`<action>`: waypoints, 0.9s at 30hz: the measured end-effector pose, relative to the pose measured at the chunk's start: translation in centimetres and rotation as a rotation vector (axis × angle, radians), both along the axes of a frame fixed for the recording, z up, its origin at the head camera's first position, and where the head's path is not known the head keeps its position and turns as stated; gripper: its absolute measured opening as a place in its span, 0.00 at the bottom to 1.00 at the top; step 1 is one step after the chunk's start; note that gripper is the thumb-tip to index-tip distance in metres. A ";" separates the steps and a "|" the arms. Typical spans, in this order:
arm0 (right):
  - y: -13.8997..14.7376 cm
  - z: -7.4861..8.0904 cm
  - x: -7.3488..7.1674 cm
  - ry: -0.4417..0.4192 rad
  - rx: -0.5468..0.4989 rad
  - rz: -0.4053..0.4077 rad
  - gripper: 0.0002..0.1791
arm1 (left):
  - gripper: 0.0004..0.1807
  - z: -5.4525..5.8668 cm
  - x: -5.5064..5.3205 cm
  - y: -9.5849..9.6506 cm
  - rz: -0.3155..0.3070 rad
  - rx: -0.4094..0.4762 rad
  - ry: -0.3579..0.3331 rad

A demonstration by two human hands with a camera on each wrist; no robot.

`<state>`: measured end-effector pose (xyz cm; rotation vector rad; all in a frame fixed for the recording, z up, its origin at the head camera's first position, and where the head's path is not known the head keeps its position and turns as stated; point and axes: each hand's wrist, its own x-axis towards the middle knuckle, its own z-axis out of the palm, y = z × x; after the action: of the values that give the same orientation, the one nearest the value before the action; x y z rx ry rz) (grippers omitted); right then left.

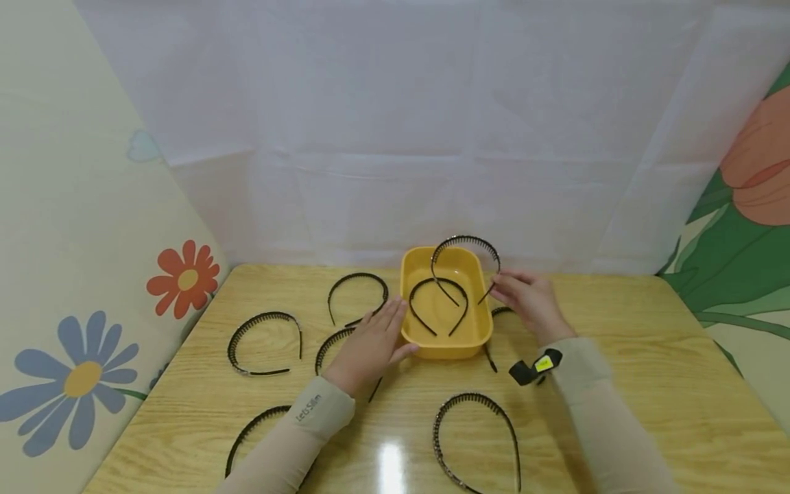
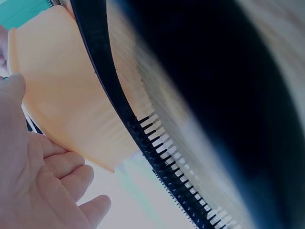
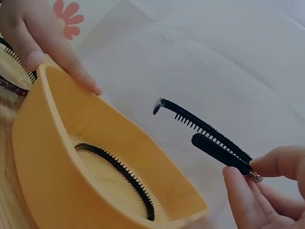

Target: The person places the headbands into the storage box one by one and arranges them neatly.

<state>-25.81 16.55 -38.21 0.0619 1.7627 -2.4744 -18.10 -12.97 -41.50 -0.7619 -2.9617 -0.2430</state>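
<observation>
My right hand [image 1: 527,300] pinches a black toothed headband [image 1: 467,239] between thumb and fingers, above the yellow bin [image 1: 446,351]. In the right wrist view that headband [image 3: 209,131] hangs over the bin's side, with sparkly trim near the fingertips. A second headband [image 3: 125,172] lies inside the bin [image 3: 43,157]. My left hand [image 1: 370,346] rests against the bin's left rim with fingers straight. In the left wrist view the left hand's fingers [image 2: 71,167] touch the bin's wall [image 2: 66,81], and a headband [image 2: 119,102] crosses close to the camera.
More headbands lie on the wooden table [image 1: 617,412]: one back left of the bin [image 1: 358,276], one at left [image 1: 264,315], one under the left forearm [image 1: 247,429], one in front [image 1: 437,439] and one partly hidden under the right hand [image 1: 490,357]. A white sheet [image 1: 395,137] hangs behind.
</observation>
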 end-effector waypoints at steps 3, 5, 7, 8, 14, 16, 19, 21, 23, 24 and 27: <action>-0.6 -0.4 0.0 -0.011 0.030 -0.020 0.05 | 0.46 -0.1 0.1 0.0 0.004 0.007 -0.002; -1.0 -0.6 0.0 -0.019 0.048 -0.031 0.11 | 0.46 -0.2 0.1 0.0 0.007 0.007 -0.004; -1.4 -0.9 -0.1 -0.023 0.068 -0.047 0.18 | 0.46 -0.3 0.2 0.0 0.006 0.009 0.000; -1.6 -1.0 -0.1 -0.023 0.072 -0.055 0.20 | 0.46 -0.4 0.1 0.0 0.003 0.011 0.003; -2.6 -1.4 -0.5 -0.025 0.125 -0.089 0.22 | 0.46 -0.3 0.0 0.0 0.000 0.023 0.011; -2.8 -1.7 -0.5 -0.027 0.158 -0.088 0.22 | 0.46 -0.2 0.0 0.1 -0.001 0.030 0.011; -3.0 -2.0 -0.5 -0.037 0.197 -0.090 0.21 | 0.46 -0.2 0.0 0.1 -0.005 0.030 0.007; -3.2 -2.1 -0.5 -0.040 0.224 -0.090 0.20 | 0.46 -0.3 -0.1 0.1 -0.007 0.024 0.008; -3.3 -2.1 -0.5 -0.035 0.238 -0.089 0.21 | 0.46 -0.4 -0.2 0.0 -0.007 0.019 0.009; -3.4 -2.1 -0.5 -0.027 0.249 -0.086 0.21 | 0.46 -0.4 -0.2 0.0 -0.006 0.019 0.009; -3.7 -2.2 -0.5 -0.002 0.296 -0.079 0.21 | 0.46 -0.3 -0.1 0.0 -0.004 0.024 0.005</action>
<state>-26.35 12.84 -40.39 0.1603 2.1501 -2.2397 -18.23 -12.94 -41.79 -0.7642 -2.9475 -0.2766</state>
